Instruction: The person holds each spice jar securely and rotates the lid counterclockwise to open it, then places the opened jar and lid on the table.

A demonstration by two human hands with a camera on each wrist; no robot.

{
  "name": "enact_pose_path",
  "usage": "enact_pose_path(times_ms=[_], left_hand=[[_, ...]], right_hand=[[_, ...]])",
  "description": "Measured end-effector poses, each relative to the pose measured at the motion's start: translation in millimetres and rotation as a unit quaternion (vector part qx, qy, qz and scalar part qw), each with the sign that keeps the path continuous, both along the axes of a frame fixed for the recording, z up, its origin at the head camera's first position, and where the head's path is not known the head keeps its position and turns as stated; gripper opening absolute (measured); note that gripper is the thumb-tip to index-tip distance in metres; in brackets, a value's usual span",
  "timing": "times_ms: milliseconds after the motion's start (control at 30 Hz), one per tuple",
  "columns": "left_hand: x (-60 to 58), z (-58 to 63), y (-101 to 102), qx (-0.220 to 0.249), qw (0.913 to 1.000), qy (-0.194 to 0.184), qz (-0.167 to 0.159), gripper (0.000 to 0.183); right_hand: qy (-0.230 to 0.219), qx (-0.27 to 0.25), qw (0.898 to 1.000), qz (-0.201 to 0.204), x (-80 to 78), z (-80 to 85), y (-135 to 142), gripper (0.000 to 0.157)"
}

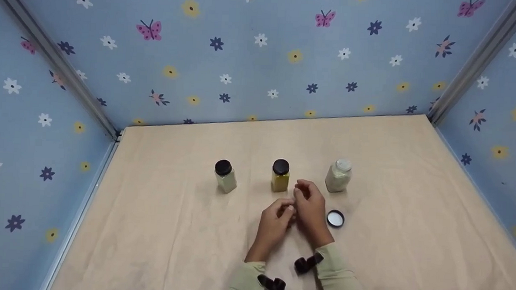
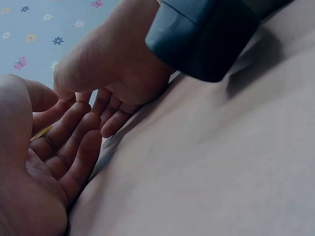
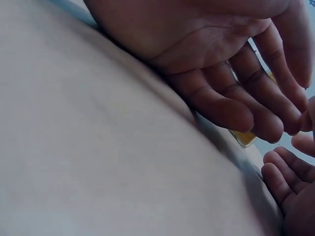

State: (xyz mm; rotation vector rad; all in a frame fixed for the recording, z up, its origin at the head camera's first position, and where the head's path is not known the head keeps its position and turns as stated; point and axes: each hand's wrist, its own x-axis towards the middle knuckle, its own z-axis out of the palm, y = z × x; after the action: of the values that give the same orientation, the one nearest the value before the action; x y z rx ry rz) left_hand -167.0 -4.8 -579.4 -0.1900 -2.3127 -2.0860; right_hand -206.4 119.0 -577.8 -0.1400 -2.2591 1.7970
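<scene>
Left hand and right hand meet at loosely bent fingertips; whether either grip pinches anything, I cannot tell. Just beyond stands a square-sided, black-capped yellow bottle; a round, white-lined lid lies beside the right wrist.

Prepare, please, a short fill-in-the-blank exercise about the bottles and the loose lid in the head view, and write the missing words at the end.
The bottle with yellow contents stands between ____ other bottles.
The bottle without a black lid stands at the row's ____ end.
The loose lid shows a ____ inner side.

Missing words: two; right; white.
</scene>
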Motion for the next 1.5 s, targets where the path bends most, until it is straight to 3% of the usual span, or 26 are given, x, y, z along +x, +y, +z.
enact_pose_path(times_ms=[200, 367, 533, 800, 1100, 1333, 1500], left_hand=[[4.4, 1.0, -11.7, -0.027, 0.9995, 0.004, 0.013, 0.016], [-0.6, 3.5, -17.1, -0.041, 0.9987, 0.013, 0.026, 0.016], [-5.4, 2.3, -12.3, -0.035, 0.9989, 0.013, 0.027, 0.018], [-0.9, -2.2, -1.8, -0.027, 0.9995, 0.003, 0.014, 0.017], [-4.2, -0.6, -4.2, -0.051, 0.9965, 0.053, 0.040, 0.019], [-7.2, -3.2, -3.9, -0.064, 0.9946, 0.062, 0.054, 0.017], [-6.8, -3.7, -7.3, -0.044, 0.9941, 0.062, 0.077, 0.014]], right_hand=[[0.009, -0.014, 1.000, 0.019, 0.0, 0.0, -13.4, 0.034], [0.009, -0.022, 0.999, 0.037, -7.0, 0.7, -20.2, 0.042], [0.000, -0.014, 0.999, 0.034, -14.2, -0.6, -15.8, 0.046], [-0.009, -0.005, 0.999, 0.042, -13.1, -2.4, -4.2, 0.048], [0.008, 0.024, 0.997, 0.077, -14.6, -2.0, -1.7, 0.049], [0.008, 0.037, 0.996, 0.086, -13.3, -0.5, -1.6, 0.049], [0.000, 0.039, 0.996, 0.086, -12.3, -2.8, -3.6, 0.049]])
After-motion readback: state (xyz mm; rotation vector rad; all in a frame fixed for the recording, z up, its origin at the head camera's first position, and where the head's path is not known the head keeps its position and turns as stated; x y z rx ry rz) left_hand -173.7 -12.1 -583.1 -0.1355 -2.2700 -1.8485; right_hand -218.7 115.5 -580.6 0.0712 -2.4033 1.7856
